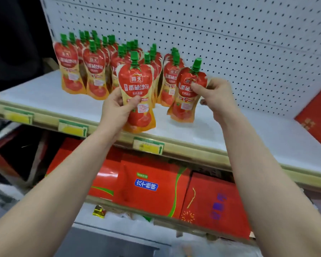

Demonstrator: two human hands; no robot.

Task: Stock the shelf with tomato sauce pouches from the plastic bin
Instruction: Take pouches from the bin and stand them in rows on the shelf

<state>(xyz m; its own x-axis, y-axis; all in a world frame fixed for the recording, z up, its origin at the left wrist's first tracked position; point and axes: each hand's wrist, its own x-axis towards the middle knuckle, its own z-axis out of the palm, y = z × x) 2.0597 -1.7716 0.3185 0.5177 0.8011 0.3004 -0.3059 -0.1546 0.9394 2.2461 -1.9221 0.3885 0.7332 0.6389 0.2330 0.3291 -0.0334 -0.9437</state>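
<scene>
Red-printed film is handled in the placing step: the left pouch (pixel 137 84) is gripped by the curled fingers of the left hand (pixel 117 110), the right pouch (pixel 185 101) is pinched by the right hand (pixel 217 97), both at the shelf (pixel 267 138) beside the standing rows (pixel 93 71). Upright release is probably called for next.

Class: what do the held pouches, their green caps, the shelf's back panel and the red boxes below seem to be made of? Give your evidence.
Pouches: flexible plastic film, probably laminated; glossy, creased print.
Caps: hard moulded plastic; stiff, stepped shape.
Back panel: likely white painted metal; regular punched holes.
Red boxes: seemingly coated cardboard; flat faces, slight sheen.
</scene>
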